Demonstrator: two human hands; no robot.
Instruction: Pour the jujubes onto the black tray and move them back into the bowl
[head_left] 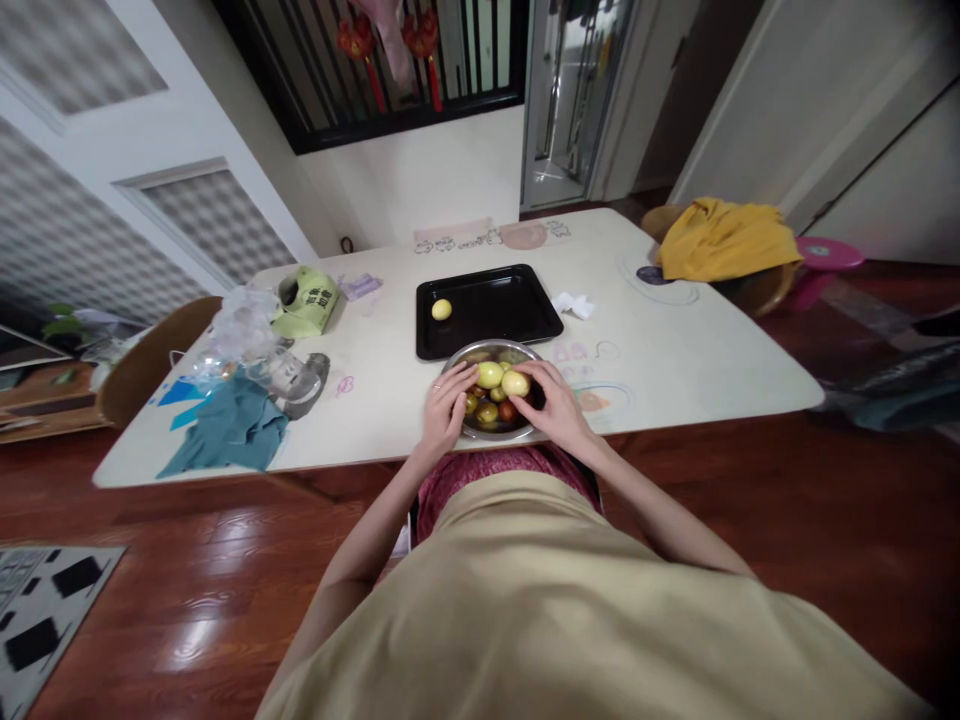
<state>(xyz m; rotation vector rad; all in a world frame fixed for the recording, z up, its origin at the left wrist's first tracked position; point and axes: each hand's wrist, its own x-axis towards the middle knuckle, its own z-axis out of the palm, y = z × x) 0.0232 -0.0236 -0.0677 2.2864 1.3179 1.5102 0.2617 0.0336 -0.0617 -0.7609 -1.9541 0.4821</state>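
A round steel bowl (501, 436) of yellow-green and reddish-brown fruits stands at the table's near edge, in front of my body. My right hand (559, 408) reaches over its right rim, thumb and fingers closed round a pale yellow round fruit (515, 384). On the left side of the bowl, my left hand (446, 402) lies over the rim with its fingers stretched out. Its fingertips are by a yellow-green fruit (490, 375), and I see no grip on it. Beyond the bowl is a black baking tray (495, 305), with a single yellow fruit (442, 310) on its left part.
The white table (375, 400) bears a crumpled white tissue (574, 305) right of the tray. At left lie a green bag (307, 300), clear plastic (244, 330) and a teal cloth (236, 425). A yellow cloth (727, 240) drapes a chair at right.
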